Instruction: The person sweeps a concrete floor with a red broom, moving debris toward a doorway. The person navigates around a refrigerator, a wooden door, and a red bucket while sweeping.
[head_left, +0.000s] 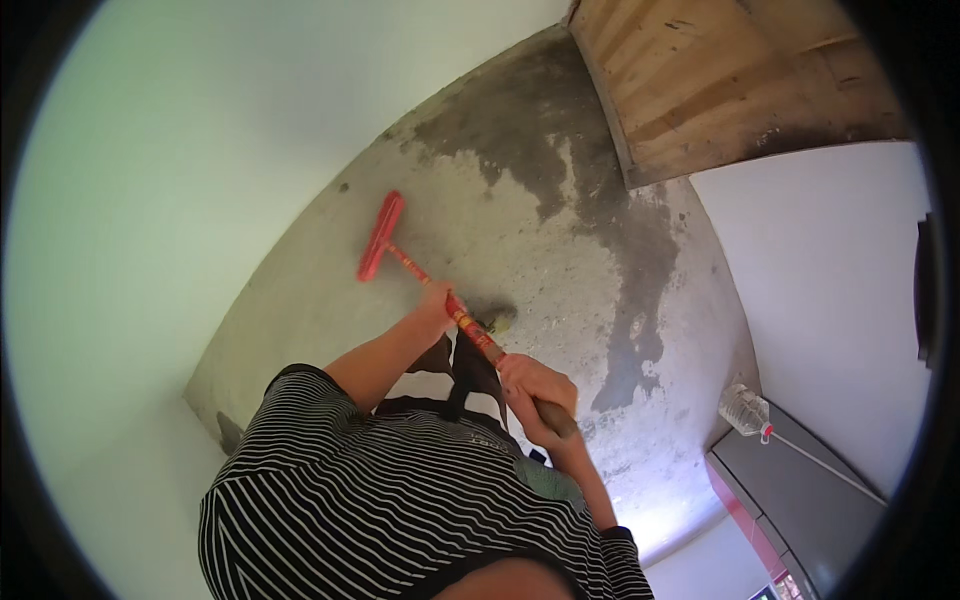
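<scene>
A broom with a wide red head (381, 236) and a red-and-yellow patterned handle (476, 332) slants across the middle of the view. Its head is low over or on the stained concrete floor (547, 285), near the pale wall; contact cannot be told. My left hand (441, 304) grips the handle at its middle, nearer the head. Closed round the upper part of the handle, close to my body, is my right hand (536, 390); the brown handle end sticks out past it. My striped shirt and dark trousers hide part of the floor below.
Pale walls (172, 202) rise at the left and right. A brown wooden panel (735, 82) occupies the upper right. At the lower right, a clear plastic bottle with a red cap (744, 411) lies by a grey-topped cabinet (802, 487), along with a thin pale rod (829, 470). Dark patches mark the floor.
</scene>
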